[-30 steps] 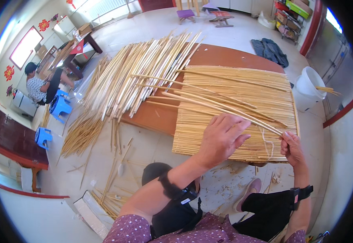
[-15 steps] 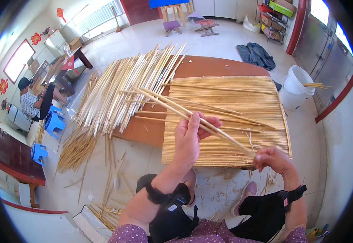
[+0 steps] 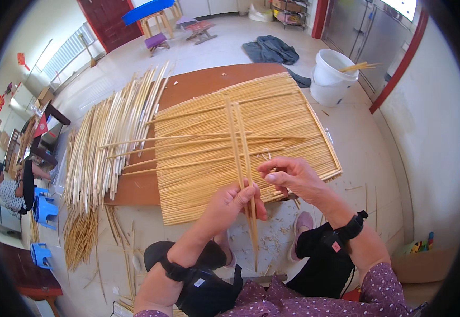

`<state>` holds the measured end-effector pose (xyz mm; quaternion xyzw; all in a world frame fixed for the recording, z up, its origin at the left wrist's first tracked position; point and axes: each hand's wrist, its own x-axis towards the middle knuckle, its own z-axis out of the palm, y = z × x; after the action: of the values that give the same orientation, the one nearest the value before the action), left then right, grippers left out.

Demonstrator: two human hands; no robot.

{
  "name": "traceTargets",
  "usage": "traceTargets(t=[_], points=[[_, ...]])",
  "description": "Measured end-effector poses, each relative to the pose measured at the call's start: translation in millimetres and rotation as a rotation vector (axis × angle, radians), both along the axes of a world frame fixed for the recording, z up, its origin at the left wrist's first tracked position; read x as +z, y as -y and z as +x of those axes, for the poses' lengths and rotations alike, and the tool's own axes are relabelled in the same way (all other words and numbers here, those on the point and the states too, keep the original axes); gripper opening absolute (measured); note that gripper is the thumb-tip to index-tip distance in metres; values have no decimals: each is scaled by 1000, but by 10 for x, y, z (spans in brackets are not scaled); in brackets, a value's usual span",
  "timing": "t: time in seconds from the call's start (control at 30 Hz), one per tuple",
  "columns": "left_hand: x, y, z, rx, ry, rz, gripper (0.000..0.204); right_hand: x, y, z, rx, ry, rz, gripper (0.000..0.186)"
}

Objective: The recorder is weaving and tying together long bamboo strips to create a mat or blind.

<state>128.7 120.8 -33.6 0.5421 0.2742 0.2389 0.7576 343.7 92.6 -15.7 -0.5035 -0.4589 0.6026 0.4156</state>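
My left hand (image 3: pixel 239 203) is closed around two pale reed stalks (image 3: pixel 245 152), held nearly upright with their lower ends hanging past the mat's front edge. To its right, my right hand (image 3: pixel 295 177) is raised with its fingers curled together, apart from the stalks; whatever may be between its fingertips is too small to make out. Beneath both hands lies a mat (image 3: pixel 187 203) of reed stalks packed side by side. Several loose stalks (image 3: pixel 198 138) rest across it, and a thin white string (image 3: pixel 264 154) shows just beyond my right fingertips.
A large pile of stalks (image 3: pixel 111 129) covers the left of the brown table (image 3: pixel 203 79); thinner ones (image 3: pixel 79 240) hang below it. White buckets (image 3: pixel 333 79) stand at far right, near dark cloth (image 3: pixel 271 51). Another person (image 3: pixel 11 187) sits far left by blue stools (image 3: pixel 44 210).
The two stalks have swung from a slant to nearly upright in my left hand. My right hand has left their lower end and moved up over the mat. The view has turned right.
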Motion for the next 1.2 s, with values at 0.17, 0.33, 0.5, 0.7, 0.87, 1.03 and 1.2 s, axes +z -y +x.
traceTargets(t=[0.17, 0.33, 0.5, 0.7, 0.87, 1.03, 1.2], points=[[-48, 81, 115, -230, -143, 86, 26, 111, 25, -37, 48, -91, 34, 28], [-48, 96, 204, -232, -171, -32, 27, 8, 69, 20, -17, -185, 63, 17], [-76, 99, 227, 220, -258, 273, 25, -91, 53, 94, -149, -275, 127, 16], [5, -176, -132, 432, -336, 870, 15, 125, 211, 187, -270, -302, 139, 15], [-129, -150, -446, 177, -603, 1024, 13, 285, 477, 545, -280, -313, 374, 16], [-188, -55, -582, 96, -740, 916, 13, 237, 544, 763, -365, -323, 456, 16], [-252, -56, -623, 101, -782, 909, 14, 256, 581, 792, -381, -298, 454, 19]])
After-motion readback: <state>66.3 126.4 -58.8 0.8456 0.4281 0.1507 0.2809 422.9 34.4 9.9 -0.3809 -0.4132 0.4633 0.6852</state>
